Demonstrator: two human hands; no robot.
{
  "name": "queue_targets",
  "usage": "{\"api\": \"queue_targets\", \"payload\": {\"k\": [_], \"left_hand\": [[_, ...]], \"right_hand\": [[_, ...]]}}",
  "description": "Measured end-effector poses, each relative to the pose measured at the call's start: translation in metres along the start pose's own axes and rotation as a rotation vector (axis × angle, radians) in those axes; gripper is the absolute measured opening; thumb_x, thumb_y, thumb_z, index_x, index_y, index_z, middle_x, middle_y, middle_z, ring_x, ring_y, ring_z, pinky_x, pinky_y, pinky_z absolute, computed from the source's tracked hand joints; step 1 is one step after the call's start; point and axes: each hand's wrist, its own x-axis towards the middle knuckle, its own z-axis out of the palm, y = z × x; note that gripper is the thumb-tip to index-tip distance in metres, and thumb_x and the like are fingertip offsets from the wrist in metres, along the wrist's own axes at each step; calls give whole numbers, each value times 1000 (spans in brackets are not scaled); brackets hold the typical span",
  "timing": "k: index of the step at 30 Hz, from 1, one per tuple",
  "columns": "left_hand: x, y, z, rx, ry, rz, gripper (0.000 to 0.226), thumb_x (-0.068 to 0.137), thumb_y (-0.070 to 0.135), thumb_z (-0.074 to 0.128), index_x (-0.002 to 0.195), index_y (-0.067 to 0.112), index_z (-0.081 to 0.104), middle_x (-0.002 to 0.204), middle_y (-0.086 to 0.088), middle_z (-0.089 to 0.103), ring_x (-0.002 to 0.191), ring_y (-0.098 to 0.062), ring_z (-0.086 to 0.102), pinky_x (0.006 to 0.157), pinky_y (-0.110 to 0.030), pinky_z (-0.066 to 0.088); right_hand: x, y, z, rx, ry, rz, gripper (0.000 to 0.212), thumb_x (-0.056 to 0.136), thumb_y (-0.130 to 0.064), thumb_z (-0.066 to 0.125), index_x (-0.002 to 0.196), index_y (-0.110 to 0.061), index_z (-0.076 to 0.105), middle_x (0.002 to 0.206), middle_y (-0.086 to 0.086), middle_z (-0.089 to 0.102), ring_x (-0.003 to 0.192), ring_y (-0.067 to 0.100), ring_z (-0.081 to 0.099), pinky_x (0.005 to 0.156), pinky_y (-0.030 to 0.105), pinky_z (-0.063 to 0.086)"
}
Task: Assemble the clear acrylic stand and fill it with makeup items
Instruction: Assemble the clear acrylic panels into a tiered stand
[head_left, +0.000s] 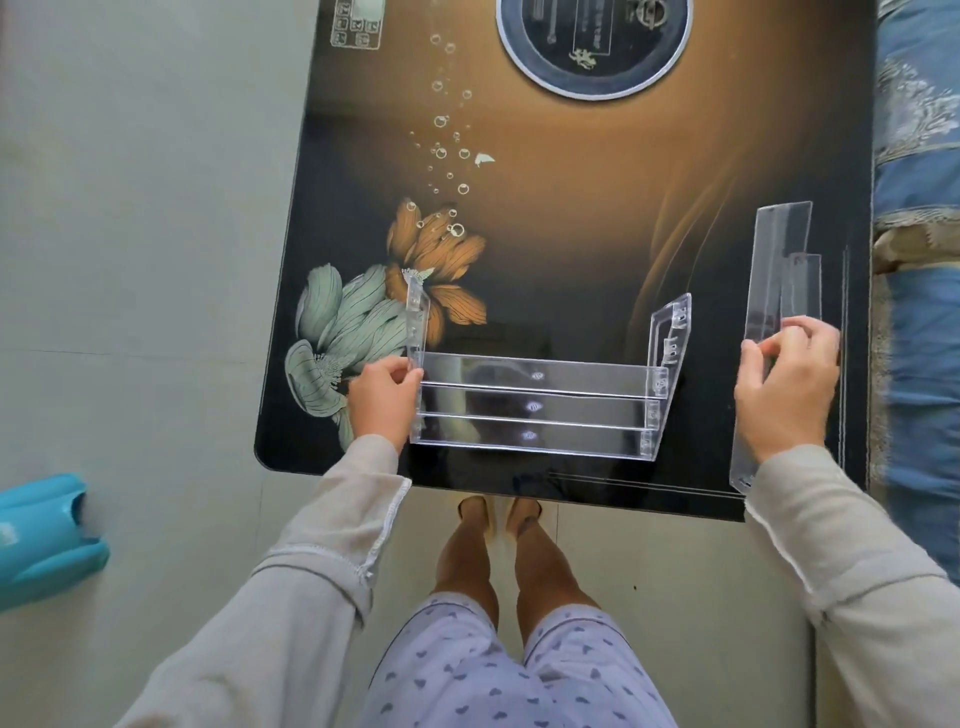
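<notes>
A partly built clear acrylic stand (540, 405) lies near the front edge of the dark table (571, 234). It has two side panels and three long shelf strips fitted between them. My left hand (382, 402) grips the stand's left side panel. At the table's right edge, my right hand (787, 384) pinches a loose clear acrylic shelf strip (776, 275) that points away from me. A second, shorter-looking clear strip (805, 286) lies beside it. No makeup items are in view.
The table top is glossy with flower and bubble prints and a round black inset (592, 41) at the far end. A blue patterned sofa edge (919, 208) runs along the right. A turquoise plastic object (41, 535) sits on the floor at left. My legs stand at the table's front edge.
</notes>
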Motion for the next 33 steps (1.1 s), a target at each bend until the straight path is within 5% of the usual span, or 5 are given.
{"api": "queue_targets", "payload": {"k": [10, 13, 24, 30, 33], "left_hand": [[-1, 4, -16, -102, -121, -17, 33, 88, 7, 52, 119, 9, 60, 119, -11, 65, 105, -23, 60, 93, -30, 45], [1, 11, -19, -163, -116, 32, 34, 91, 5, 46, 122, 8, 58, 119, -12, 65, 109, -23, 59, 95, -30, 46], [13, 25, -19, -213, -80, 95, 39, 92, 2, 36, 124, 6, 58, 110, -8, 66, 86, -12, 52, 62, -10, 40], [12, 27, -17, -222, -78, 75, 38, 90, -1, 34, 103, 10, 67, 88, -13, 64, 73, -25, 47, 81, -46, 48], [12, 25, -16, -243, -94, 71, 40, 91, 0, 33, 119, 5, 61, 102, -12, 68, 71, -23, 53, 73, -38, 52]], "right_hand": [[-27, -114, 18, 37, -315, -609, 6, 76, 6, 67, 79, 6, 63, 108, 24, 62, 84, 39, 64, 78, 43, 54], [-27, -122, 34, -48, -426, -711, 39, 65, 13, 71, 102, 4, 63, 102, 21, 66, 84, 41, 63, 77, 47, 53], [-23, -132, 66, -220, -516, -665, 54, 79, 8, 60, 130, -6, 49, 125, 14, 58, 106, 35, 54, 91, 41, 42], [-27, -131, 64, -204, -531, -652, 52, 81, 9, 58, 130, -6, 50, 126, 14, 58, 109, 34, 54, 94, 40, 42], [-27, -132, 63, -184, -547, -644, 50, 82, 7, 59, 130, -6, 50, 126, 14, 58, 110, 33, 54, 97, 40, 41]]}}
